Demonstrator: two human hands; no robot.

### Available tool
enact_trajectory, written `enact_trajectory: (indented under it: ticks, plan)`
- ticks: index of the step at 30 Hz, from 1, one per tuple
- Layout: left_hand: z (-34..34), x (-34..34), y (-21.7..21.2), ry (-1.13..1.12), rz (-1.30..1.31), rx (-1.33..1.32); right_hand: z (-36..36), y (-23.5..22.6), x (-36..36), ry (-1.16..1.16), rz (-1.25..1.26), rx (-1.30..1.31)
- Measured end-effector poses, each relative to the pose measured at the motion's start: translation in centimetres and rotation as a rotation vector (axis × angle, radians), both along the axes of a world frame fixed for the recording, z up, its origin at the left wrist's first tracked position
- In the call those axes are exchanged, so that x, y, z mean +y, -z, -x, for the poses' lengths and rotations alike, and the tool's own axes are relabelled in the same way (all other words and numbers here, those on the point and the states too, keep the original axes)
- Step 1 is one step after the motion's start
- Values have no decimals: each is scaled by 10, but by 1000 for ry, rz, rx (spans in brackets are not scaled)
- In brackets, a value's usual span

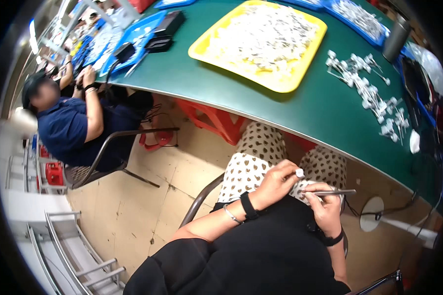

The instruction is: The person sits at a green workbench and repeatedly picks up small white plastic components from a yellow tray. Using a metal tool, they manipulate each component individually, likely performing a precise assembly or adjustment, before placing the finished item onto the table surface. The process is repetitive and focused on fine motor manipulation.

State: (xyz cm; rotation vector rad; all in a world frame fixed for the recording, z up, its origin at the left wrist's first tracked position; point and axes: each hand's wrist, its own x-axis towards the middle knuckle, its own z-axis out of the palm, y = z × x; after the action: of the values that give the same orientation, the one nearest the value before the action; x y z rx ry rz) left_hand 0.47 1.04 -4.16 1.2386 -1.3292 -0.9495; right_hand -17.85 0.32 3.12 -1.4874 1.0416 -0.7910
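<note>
At left, well away from either grip, a co-worker (66, 123) in a dark blue top sits at the green table (300, 103). In our lap, our left hand (275, 182) pinches a small white part (300, 172) between thumb and fingertips, grip closed on it. Just right of it, our right hand (325, 204) is closed around a thin metal tool (335, 192), tip aimed at the part. We judge the part is being worked with the tool; steady alignment comes next. Above both grips lie a yellow tray (280, 83) of white pieces and, farther right, loose white parts (374, 93)
</note>
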Motion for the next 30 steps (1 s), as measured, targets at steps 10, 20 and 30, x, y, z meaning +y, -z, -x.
enact_trajectory:
  ticks: [10, 20, 30]
  plan:
    - [10, 10, 6, 105, 5, -116, 4, 11, 6, 6, -28, -114]
    - [14, 8, 7, 91, -1, -135, 9, 10, 5, 7, -4, -100]
    - [-1, 4, -4, 6, 19, -6, 7, -4, 6, 88, 39, -158]
